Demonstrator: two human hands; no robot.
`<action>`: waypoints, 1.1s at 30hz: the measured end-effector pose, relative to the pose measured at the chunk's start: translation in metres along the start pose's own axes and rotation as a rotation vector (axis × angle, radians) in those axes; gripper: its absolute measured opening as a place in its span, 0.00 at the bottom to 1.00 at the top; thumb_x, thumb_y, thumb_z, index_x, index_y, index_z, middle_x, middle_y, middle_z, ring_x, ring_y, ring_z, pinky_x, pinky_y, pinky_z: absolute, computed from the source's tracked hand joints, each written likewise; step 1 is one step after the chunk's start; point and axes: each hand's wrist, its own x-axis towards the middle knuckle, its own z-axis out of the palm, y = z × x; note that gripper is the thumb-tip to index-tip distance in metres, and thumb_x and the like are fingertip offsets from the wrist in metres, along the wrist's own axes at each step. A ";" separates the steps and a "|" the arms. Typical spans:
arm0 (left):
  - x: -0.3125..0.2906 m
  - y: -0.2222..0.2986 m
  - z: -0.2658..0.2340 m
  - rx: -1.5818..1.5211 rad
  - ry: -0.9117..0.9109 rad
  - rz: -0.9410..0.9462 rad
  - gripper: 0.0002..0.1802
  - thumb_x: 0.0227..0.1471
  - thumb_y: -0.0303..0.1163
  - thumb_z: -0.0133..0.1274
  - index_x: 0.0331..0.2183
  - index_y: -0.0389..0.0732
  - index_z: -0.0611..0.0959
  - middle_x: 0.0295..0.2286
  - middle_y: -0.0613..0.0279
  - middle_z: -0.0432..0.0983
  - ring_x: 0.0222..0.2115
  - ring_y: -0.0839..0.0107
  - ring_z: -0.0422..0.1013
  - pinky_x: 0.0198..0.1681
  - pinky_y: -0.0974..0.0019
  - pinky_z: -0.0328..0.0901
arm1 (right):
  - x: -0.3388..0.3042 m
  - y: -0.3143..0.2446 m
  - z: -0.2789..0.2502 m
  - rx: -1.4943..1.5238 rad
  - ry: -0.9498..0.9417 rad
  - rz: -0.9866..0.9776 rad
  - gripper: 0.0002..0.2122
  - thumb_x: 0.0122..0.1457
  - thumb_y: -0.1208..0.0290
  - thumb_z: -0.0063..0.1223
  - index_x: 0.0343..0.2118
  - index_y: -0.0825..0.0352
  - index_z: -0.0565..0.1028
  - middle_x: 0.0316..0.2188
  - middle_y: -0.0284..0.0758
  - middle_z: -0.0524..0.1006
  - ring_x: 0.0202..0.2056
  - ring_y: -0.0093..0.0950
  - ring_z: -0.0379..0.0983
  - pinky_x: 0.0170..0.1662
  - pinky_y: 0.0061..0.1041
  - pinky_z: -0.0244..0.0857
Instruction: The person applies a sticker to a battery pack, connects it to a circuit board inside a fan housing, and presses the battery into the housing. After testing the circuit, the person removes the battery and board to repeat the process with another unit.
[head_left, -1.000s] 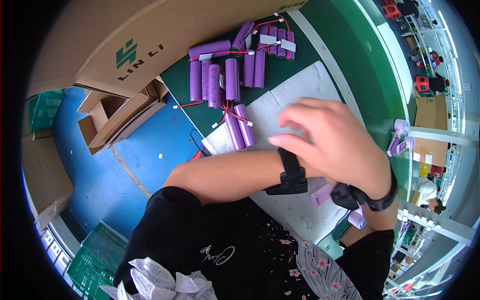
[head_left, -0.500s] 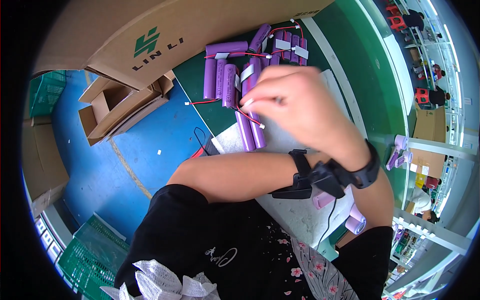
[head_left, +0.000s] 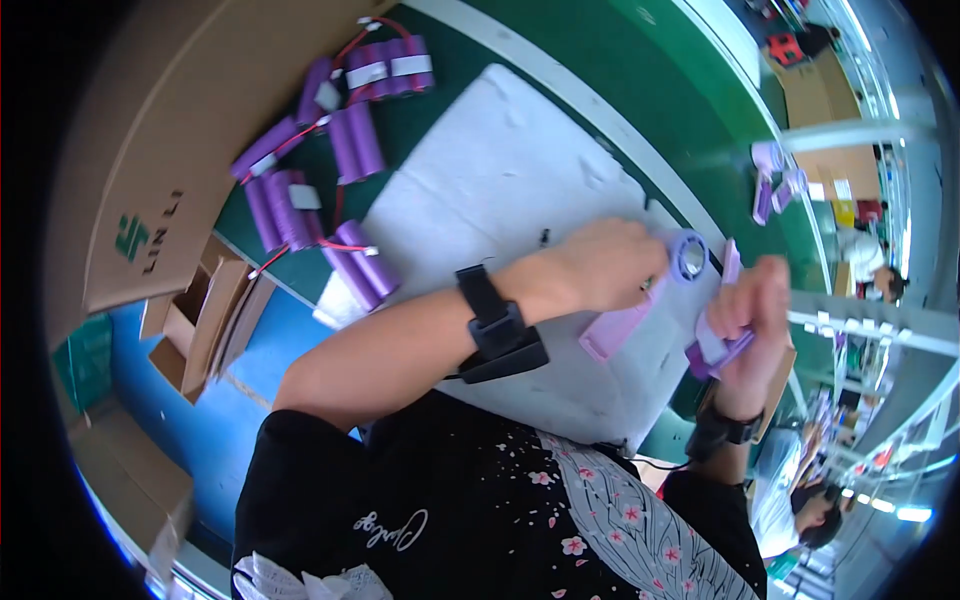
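My left hand [head_left: 612,268] is closed around the neck of a lilac handheld fan [head_left: 613,328], just above a white mat. The fan's round head [head_left: 690,256] shows beyond my fingers, and its pale handle slants toward me. To the right, my right hand [head_left: 752,305], slightly blurred, grips a purple battery pack [head_left: 712,352] with a white patch on it. A pale lilac strip [head_left: 731,260] stands between the fan head and the right hand; what it belongs to is unclear. Several purple battery packs [head_left: 355,145] with red wires and white plugs lie at the left.
Under my hands lies the white mat [head_left: 480,170] on a green table, with a small dark piece [head_left: 545,237] on it. A large cardboard box [head_left: 150,170] walls off the left. More lilac fans [head_left: 768,180] stand toward the right, and a person [head_left: 790,490] sits nearby.
My right hand has left the battery packs and swung right, now with a pack in it. The left hand, hidden before, shows on the fan. The view has turned to the right.
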 end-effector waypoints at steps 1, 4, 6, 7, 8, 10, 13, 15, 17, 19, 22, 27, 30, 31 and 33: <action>-0.003 0.001 -0.001 -0.015 0.037 -0.013 0.08 0.41 0.31 0.61 0.29 0.44 0.83 0.27 0.55 0.79 0.33 0.52 0.76 0.36 0.52 0.69 | -0.008 0.010 -0.011 -0.186 0.037 -0.001 0.08 0.68 0.64 0.43 0.40 0.64 0.68 0.18 0.29 0.65 0.17 0.19 0.61 0.21 0.20 0.54; -0.005 0.006 0.000 -0.042 0.085 -0.037 0.06 0.44 0.32 0.60 0.29 0.44 0.83 0.26 0.56 0.79 0.32 0.53 0.76 0.35 0.52 0.69 | -0.024 0.041 -0.024 -0.426 0.150 -0.015 0.07 0.68 0.68 0.44 0.37 0.65 0.69 0.19 0.28 0.65 0.19 0.17 0.61 0.22 0.17 0.53; -0.006 0.009 -0.001 -0.076 0.092 -0.113 0.07 0.44 0.30 0.61 0.30 0.42 0.82 0.26 0.56 0.78 0.31 0.55 0.76 0.34 0.55 0.69 | -0.028 0.060 -0.021 -0.557 0.253 -0.043 0.05 0.66 0.71 0.47 0.33 0.66 0.68 0.19 0.28 0.67 0.20 0.17 0.61 0.23 0.15 0.53; -0.007 0.011 -0.002 -0.090 0.097 -0.152 0.08 0.44 0.29 0.62 0.30 0.41 0.82 0.26 0.56 0.78 0.31 0.56 0.76 0.34 0.56 0.69 | -0.029 0.065 -0.019 -0.540 0.274 -0.040 0.05 0.66 0.71 0.47 0.33 0.66 0.68 0.19 0.28 0.67 0.20 0.17 0.61 0.23 0.15 0.53; -0.010 0.010 -0.005 -0.085 0.069 -0.148 0.08 0.44 0.29 0.62 0.30 0.41 0.82 0.26 0.56 0.78 0.31 0.56 0.76 0.34 0.56 0.69 | -0.029 0.071 -0.018 -0.611 0.265 -0.059 0.05 0.63 0.73 0.50 0.32 0.66 0.68 0.19 0.28 0.67 0.20 0.17 0.61 0.22 0.16 0.52; -0.018 0.007 -0.013 -0.208 0.086 -0.105 0.09 0.44 0.25 0.61 0.33 0.40 0.82 0.27 0.56 0.77 0.30 0.58 0.76 0.33 0.59 0.69 | -0.029 0.080 -0.015 -0.755 0.240 -0.090 0.07 0.57 0.76 0.57 0.30 0.67 0.68 0.19 0.29 0.67 0.18 0.18 0.60 0.20 0.18 0.52; -0.024 0.006 -0.028 -0.279 0.039 -0.083 0.12 0.44 0.21 0.61 0.35 0.39 0.81 0.28 0.56 0.77 0.29 0.59 0.76 0.33 0.62 0.70 | -0.028 0.080 -0.007 -0.861 0.164 -0.159 0.10 0.52 0.81 0.59 0.28 0.66 0.66 0.22 0.29 0.69 0.21 0.18 0.60 0.23 0.16 0.53; -0.023 0.008 -0.038 -0.301 -0.023 -0.075 0.15 0.44 0.17 0.59 0.38 0.37 0.81 0.30 0.56 0.77 0.30 0.61 0.77 0.34 0.64 0.72 | -0.029 0.078 -0.004 -0.912 0.131 -0.184 0.12 0.50 0.84 0.60 0.28 0.66 0.65 0.24 0.30 0.70 0.22 0.18 0.61 0.25 0.16 0.54; -0.022 0.012 -0.039 -0.363 -0.062 -0.129 0.16 0.44 0.16 0.59 0.39 0.37 0.80 0.31 0.56 0.78 0.31 0.62 0.77 0.35 0.64 0.72 | -0.030 0.077 -0.003 -0.970 0.157 -0.280 0.12 0.46 0.83 0.62 0.30 0.67 0.68 0.25 0.34 0.72 0.22 0.24 0.65 0.25 0.20 0.59; -0.021 0.017 -0.041 -0.483 -0.106 -0.228 0.17 0.44 0.15 0.58 0.40 0.37 0.80 0.33 0.56 0.78 0.33 0.64 0.78 0.38 0.65 0.74 | -0.029 0.077 -0.001 -0.995 0.187 -0.314 0.13 0.44 0.83 0.64 0.31 0.67 0.70 0.26 0.37 0.73 0.22 0.28 0.68 0.25 0.23 0.62; -0.017 0.021 -0.045 -0.537 -0.156 -0.309 0.18 0.44 0.14 0.58 0.40 0.37 0.80 0.34 0.56 0.79 0.35 0.66 0.78 0.39 0.66 0.74 | -0.026 0.077 0.002 -1.001 0.151 -0.433 0.14 0.42 0.87 0.64 0.26 0.67 0.68 0.24 0.33 0.72 0.23 0.22 0.66 0.26 0.20 0.60; -0.017 0.019 -0.046 -0.504 -0.162 -0.275 0.18 0.43 0.14 0.58 0.40 0.36 0.80 0.34 0.58 0.79 0.34 0.69 0.78 0.39 0.67 0.74 | -0.023 0.076 0.003 -1.074 0.101 -0.456 0.14 0.41 0.87 0.64 0.28 0.67 0.71 0.23 0.32 0.73 0.23 0.25 0.66 0.25 0.21 0.61; -0.014 0.021 -0.048 -0.483 -0.154 -0.250 0.18 0.42 0.14 0.58 0.39 0.36 0.81 0.33 0.58 0.79 0.32 0.68 0.78 0.38 0.67 0.74 | -0.022 0.073 0.003 -1.085 0.100 -0.431 0.13 0.40 0.87 0.64 0.29 0.67 0.74 0.22 0.32 0.73 0.23 0.27 0.67 0.25 0.21 0.62; -0.013 0.021 -0.048 -0.472 -0.149 -0.236 0.17 0.42 0.14 0.58 0.38 0.36 0.81 0.33 0.58 0.79 0.31 0.68 0.78 0.37 0.67 0.74 | -0.022 0.073 0.003 -1.084 0.101 -0.430 0.13 0.40 0.87 0.64 0.29 0.67 0.74 0.22 0.32 0.73 0.23 0.27 0.67 0.25 0.21 0.62; -0.012 0.018 -0.049 -0.431 -0.149 -0.188 0.17 0.41 0.13 0.58 0.37 0.37 0.82 0.32 0.57 0.78 0.31 0.66 0.77 0.36 0.67 0.73 | -0.022 0.074 0.004 -1.072 0.107 -0.415 0.13 0.39 0.86 0.65 0.28 0.67 0.74 0.22 0.32 0.73 0.23 0.27 0.68 0.25 0.22 0.62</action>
